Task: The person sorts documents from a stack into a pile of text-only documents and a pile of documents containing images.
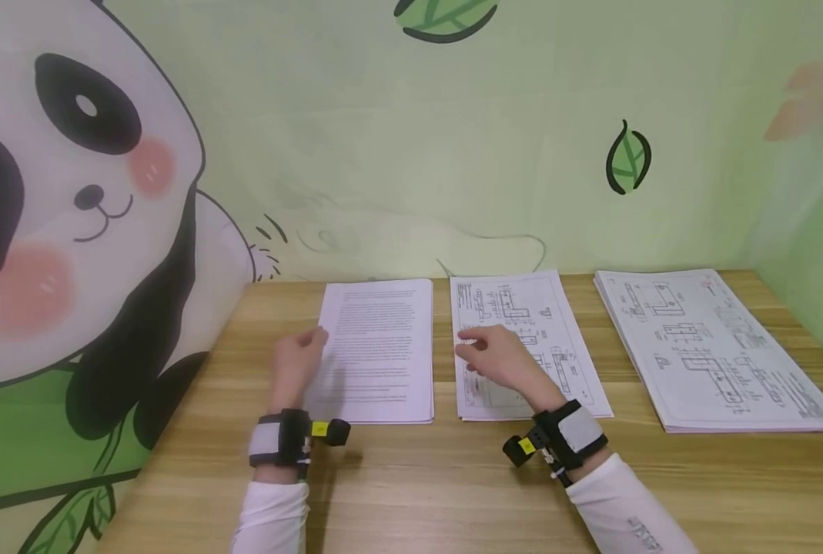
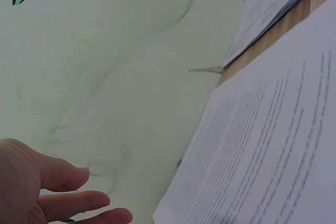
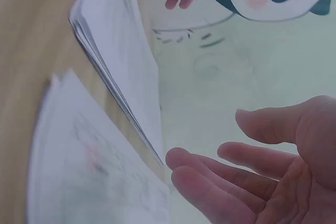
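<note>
A stack of printed text sheets [image 1: 376, 354] lies on the left part of the table. Beside its left edge is my left hand [image 1: 296, 365], fingers relaxed and holding nothing; the left wrist view shows its thumb and fingers [image 2: 86, 200] apart. The middle stack of technical drawings [image 1: 522, 292] has my right hand [image 1: 501, 358] over its left half. In the right wrist view, the right hand's fingers [image 3: 220, 192] are loosely bent, the thumb stands apart, and nothing is between them.
A thicker stack of drawings [image 1: 723, 354] sits at the right of the wooden table [image 1: 411, 485]. Strips of table separate the stacks. Behind rises a pale green wall covering [image 1: 397, 154] printed with leaves and a large panda [image 1: 106, 192].
</note>
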{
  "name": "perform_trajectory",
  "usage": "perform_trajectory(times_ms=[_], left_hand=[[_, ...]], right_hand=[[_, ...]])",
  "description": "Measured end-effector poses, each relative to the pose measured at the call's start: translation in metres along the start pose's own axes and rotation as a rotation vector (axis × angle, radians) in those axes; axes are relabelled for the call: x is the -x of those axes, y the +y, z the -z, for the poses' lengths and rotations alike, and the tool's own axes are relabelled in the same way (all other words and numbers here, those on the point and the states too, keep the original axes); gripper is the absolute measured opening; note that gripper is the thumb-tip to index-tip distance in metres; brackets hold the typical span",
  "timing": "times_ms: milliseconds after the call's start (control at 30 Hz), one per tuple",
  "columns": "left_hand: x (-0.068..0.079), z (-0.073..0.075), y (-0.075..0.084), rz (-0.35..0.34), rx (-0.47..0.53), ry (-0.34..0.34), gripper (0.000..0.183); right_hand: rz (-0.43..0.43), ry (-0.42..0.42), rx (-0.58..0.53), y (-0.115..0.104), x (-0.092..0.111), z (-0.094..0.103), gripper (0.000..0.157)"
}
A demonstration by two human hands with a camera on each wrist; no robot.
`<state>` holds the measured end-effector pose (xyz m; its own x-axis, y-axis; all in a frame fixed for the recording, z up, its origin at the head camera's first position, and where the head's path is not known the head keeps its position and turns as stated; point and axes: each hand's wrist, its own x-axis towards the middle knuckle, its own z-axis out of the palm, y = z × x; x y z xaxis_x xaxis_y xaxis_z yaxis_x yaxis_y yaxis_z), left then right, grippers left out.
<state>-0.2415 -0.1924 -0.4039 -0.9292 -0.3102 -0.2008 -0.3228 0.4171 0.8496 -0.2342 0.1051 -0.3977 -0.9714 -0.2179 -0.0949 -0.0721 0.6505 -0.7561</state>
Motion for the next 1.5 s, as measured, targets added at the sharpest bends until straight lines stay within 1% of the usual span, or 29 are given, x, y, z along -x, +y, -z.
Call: perform_trajectory(times_ms=[133,233,333,433,533,667,767,900,1000,1067,1133,1233,1300,1433,1500], left_hand=[[0.004,-0.016,0.013,-0.102,-0.002,-0.035,0.047],[0.009,-0.027,0.021,-0.177,-0.015,-0.044,0.044],[0.013,-0.037,0.028,-0.232,-0.002,-0.049,0.042],[0.017,-0.047,0.034,-0.258,0.032,-0.063,0.041],[0.02,-0.056,0.037,-0.294,0.06,-0.089,0.04],[0.026,-0.074,0.042,-0.351,0.046,-0.135,0.037],[0.033,-0.088,0.046,-0.378,0.032,-0.164,0.037],[0.04,-0.103,0.055,-0.429,0.049,-0.196,0.037],[0.044,-0.113,0.063,-0.48,0.068,-0.226,0.037],[0.048,-0.12,0.07,-0.502,0.073,-0.25,0.038],[0.052,-0.127,0.077,-0.519,0.071,-0.278,0.038],[0.061,-0.139,0.086,-0.532,0.062,-0.321,0.037],[0.068,-0.149,0.09,-0.542,0.05,-0.351,0.037],[0.08,-0.176,0.09,-0.534,0.034,-0.418,0.035],[0.084,-0.189,0.091,-0.519,0.036,-0.452,0.035]], right_hand=[[0.005,0.037,0.026,0.013,0.004,0.026,0.046],[0.009,0.055,0.041,0.026,0.008,0.044,0.048],[0.001,0.06,0.034,0.041,0.013,0.062,0.053],[-0.004,0.085,0.053,0.055,0.02,0.082,0.057],[-0.008,0.133,0.081,0.07,0.03,0.102,0.06],[-0.032,0.178,0.121,0.095,0.043,0.127,0.063],[-0.04,0.199,0.169,0.117,0.052,0.142,0.064],[-0.061,0.237,0.244,0.144,0.062,0.16,0.065],[-0.093,0.261,0.275,0.157,0.066,0.172,0.068],[-0.123,0.27,0.27,0.164,0.067,0.181,0.072],[-0.15,0.277,0.252,0.17,0.069,0.188,0.074],[-0.213,0.275,0.206,0.181,0.073,0.198,0.079],[-0.26,0.271,0.184,0.189,0.079,0.203,0.081],[-0.355,0.261,0.135,0.206,0.091,0.209,0.086],[-0.399,0.265,0.118,0.212,0.095,0.21,0.088]])
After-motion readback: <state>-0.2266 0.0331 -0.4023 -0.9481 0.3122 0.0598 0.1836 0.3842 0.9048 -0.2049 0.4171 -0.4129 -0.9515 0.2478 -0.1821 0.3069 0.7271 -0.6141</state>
